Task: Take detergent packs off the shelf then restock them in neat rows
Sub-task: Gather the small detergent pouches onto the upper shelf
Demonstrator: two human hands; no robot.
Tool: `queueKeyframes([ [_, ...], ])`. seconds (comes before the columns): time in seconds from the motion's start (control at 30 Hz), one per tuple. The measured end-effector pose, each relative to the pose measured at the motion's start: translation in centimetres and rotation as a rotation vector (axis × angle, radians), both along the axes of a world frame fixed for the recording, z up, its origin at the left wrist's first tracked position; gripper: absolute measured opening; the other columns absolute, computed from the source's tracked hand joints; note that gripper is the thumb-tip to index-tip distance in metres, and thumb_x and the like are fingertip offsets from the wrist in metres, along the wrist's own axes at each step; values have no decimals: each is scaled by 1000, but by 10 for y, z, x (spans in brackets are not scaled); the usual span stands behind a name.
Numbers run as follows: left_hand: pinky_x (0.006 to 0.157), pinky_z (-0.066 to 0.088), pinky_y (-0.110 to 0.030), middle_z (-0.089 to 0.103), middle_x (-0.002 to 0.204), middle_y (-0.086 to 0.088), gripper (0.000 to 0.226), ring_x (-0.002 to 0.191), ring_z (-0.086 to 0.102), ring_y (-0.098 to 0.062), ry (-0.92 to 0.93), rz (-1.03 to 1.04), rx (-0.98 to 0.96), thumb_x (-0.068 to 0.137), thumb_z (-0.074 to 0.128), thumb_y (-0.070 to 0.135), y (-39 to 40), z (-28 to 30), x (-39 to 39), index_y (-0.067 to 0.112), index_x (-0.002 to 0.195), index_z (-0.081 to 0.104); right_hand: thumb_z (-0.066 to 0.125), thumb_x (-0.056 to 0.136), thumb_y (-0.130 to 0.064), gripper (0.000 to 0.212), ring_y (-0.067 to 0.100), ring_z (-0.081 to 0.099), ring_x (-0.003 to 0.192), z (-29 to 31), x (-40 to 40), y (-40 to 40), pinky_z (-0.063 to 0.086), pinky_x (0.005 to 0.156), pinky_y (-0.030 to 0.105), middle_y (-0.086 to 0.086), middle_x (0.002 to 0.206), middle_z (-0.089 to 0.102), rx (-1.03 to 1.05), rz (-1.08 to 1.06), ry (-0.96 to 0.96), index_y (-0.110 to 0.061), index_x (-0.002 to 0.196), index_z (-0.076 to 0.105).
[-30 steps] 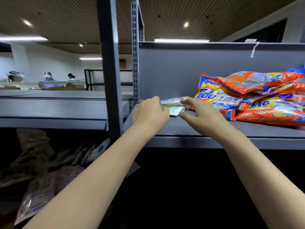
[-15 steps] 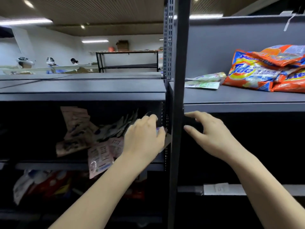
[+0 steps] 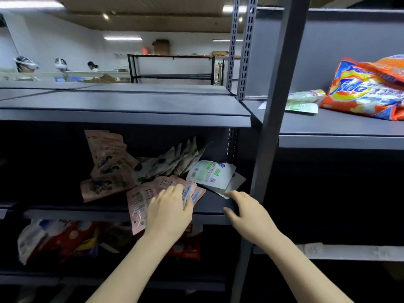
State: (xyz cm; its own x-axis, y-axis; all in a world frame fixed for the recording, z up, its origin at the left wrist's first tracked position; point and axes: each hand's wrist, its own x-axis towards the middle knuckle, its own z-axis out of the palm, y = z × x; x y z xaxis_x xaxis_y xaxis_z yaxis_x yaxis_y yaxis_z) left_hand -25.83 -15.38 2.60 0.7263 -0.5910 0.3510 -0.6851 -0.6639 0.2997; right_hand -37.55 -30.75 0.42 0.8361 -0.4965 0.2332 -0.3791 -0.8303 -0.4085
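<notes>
Left grip (image 3: 169, 213) rests on pink pack (image 3: 140, 199), grey shelf (image 3: 209, 207)

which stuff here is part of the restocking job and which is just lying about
Part of the job:
- pink packs under the left hand
- green-and-white pack by the right hand
- middle shelf

Just there:
- orange Tide bags
- red packs below
- black rack

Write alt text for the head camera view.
Left hand rests on a pink pouch on a dark middle shelf strewn with jumbled pouches; right hand reaches toward a white-green pouch. Orange Tide bags lie on the upper right shelf.
</notes>
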Motion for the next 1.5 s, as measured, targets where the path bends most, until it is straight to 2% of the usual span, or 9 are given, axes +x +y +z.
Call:
queueKeyframes([
  [0.23, 89, 40, -33, 58, 118, -2, 38, 109, 53, -22, 71, -31, 140, 92, 43, 38, -45, -36, 45, 18, 124, 50, 50, 91, -28, 41, 27, 51, 113, -48, 57, -29, 45, 86, 33, 9, 122, 51, 143, -74, 122, -15, 130, 45],
  [0.47, 99, 34, -30, 43, 140, 2, 47, 126, 40, -20, 153, -124, 164, 94, 42, 36, -97, -63, 82, 23, 139, 37, 46, 95, -29, 35, 24, 43, 119, -86, 94, -60, 35, 95, 30, 7, 130, 45, 66, -153, 203, -13, 126, 45],
  [0.67, 106, 33, -37, 26, 151, 4, 56, 137, 26, -20, 160, -221, 171, 92, 41, 29, -138, -80, 113, 23, 145, 26, 49, 90, -28, 34, 29, 48, 117, -99, 120, -78, 39, 93, 32, 11, 124, 50, 154, -409, 175, -9, 119, 48],
  [0.83, 115, 18, -39, 13, 157, -2, 66, 144, 13, -26, 93, -297, 242, 92, 43, 19, -171, -90, 129, 23, 151, 14, 49, 92, -39, 58, 35, 45, 126, -108, 135, -100, 39, 99, 35, 19, 137, 47, 423, -667, 164, 1, 134, 40],
  [0.97, 115, 14, -41, 10, 158, -8, 66, 143, 10, -33, 37, -297, 334, 93, 41, 20, -190, -101, 141, 22, 151, 11, 45, 86, -59, 68, 33, 46, 127, -111, 142, -113, 42, 100, 37, 11, 138, 50, 544, -695, 192, -12, 135, 47],
  [1.1, 113, 17, -48, 15, 154, -23, 67, 138, 19, -43, 53, -185, 396, 94, 45, 36, -198, -107, 148, 16, 150, 14, 40, 69, -74, 87, 28, 39, 134, -128, 150, -118, 36, 107, 42, -1, 148, 40, 656, -623, 88, -34, 146, 29],
  [1.23, 82, 52, -48, 57, 123, -26, 58, 108, 56, -43, 26, -180, 125, 80, 71, 27, -195, -104, 155, 25, 134, 52, 62, 85, -35, 58, 26, 45, 129, -118, 153, -117, 38, 101, 29, 1, 140, 48, 625, -596, -76, -25, 139, 45],
  [1.37, 73, 46, -37, 65, 106, -15, 41, 94, 61, -33, 184, -187, -130, 101, 33, 28, -190, -92, 166, 28, 142, 38, 58, 81, -7, 26, 23, 65, 94, -95, 162, -114, 50, 81, 29, 5, 97, 71, 693, -603, -266, -16, 102, 71],
  [1.5, 65, 39, -32, 65, 96, -18, 36, 87, 61, -34, 201, -109, -279, 103, 29, 28, -180, -81, 168, 6, 98, 56, 49, 91, -10, 22, 21, 61, 75, -54, 161, -103, 39, 61, 28, 7, 79, 68, 502, -617, -421, -8, 89, 70],
])
